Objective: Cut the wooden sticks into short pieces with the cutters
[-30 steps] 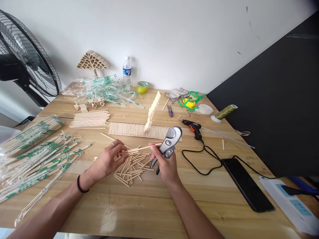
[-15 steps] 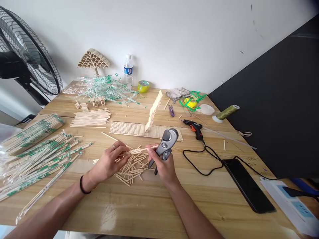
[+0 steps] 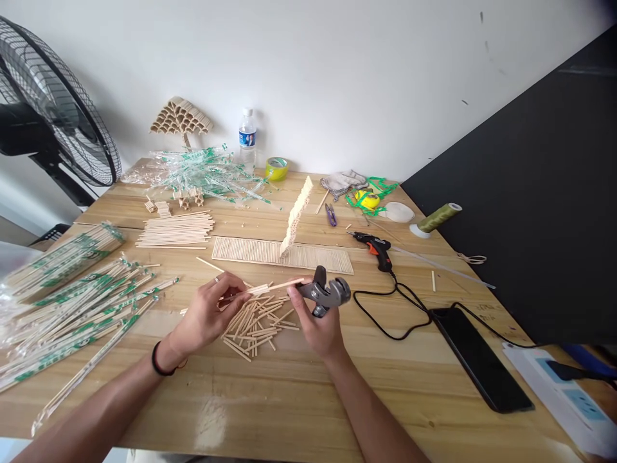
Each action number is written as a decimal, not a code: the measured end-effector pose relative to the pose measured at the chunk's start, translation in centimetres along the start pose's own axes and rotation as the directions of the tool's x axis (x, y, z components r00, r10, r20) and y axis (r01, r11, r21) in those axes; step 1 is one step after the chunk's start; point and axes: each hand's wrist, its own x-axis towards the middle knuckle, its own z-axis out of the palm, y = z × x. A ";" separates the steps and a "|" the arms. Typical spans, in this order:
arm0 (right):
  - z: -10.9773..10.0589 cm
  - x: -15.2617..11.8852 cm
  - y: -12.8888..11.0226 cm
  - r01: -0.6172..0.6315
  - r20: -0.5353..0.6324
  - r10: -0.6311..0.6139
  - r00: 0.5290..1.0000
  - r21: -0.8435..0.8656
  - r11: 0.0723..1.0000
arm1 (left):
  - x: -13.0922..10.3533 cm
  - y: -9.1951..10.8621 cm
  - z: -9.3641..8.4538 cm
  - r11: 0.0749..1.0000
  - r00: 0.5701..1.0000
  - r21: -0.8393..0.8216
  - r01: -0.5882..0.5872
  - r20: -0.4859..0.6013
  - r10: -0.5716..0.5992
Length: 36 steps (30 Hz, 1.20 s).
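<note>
Just above the heap of short sticks, toward the near side of the table, my left hand pinches a few thin wooden sticks, fingers narrowed around them. One reaches farther right than the rest, its end against the thumb of my right hand. That hand also grips a grey cutter, fingers wrapped round its handles.

What has changed is the cutter: half a second ago its head pointed up and to the far side; now it has tipped over to the right, and its jaws seem to stand farther apart. My left hand has hardly moved. With the blade turned off the sticks, I judge that nothing is being cut at this instant and that I am handling them only with fingertips.

Beyond the heap lies a slatted strip, with a pale stick-built piece rising from its middle. Long sticks lie in a row to the far left, and wrapped sticks fill the left side. On the right are a glue gun, a black phone and a power strip. Crumpled wrappers, a bottle and yellow tape line the far edge below a white wall; a black fan stands far left.
</note>
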 end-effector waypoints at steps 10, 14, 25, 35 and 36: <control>-0.1 0.6 0.9 0.267 0.185 -0.206 0.961 -0.412 0.871 | -0.4 -0.3 0.0 0.969 0.988 -0.198 0.145 -0.019 -0.152; 0.6 0.0 0.6 0.298 0.238 -0.208 0.949 -0.452 0.841 | -0.5 0.4 0.4 0.972 0.995 -0.210 0.102 0.043 -0.095; 0.7 -0.5 -0.5 0.306 0.229 -0.218 0.949 -0.502 0.809 | -1.1 1.2 0.6 0.988 0.999 -0.152 -0.039 -0.035 0.034; 0.8 -0.7 -0.6 0.275 0.212 -0.184 0.960 -0.573 0.772 | -1.3 1.1 0.8 0.985 0.998 -0.171 -0.037 -0.051 0.028; 0.9 -0.7 -0.6 0.274 0.215 -0.182 0.960 -0.572 0.773 | -1.3 1.1 0.8 0.984 0.998 -0.173 -0.029 -0.051 0.021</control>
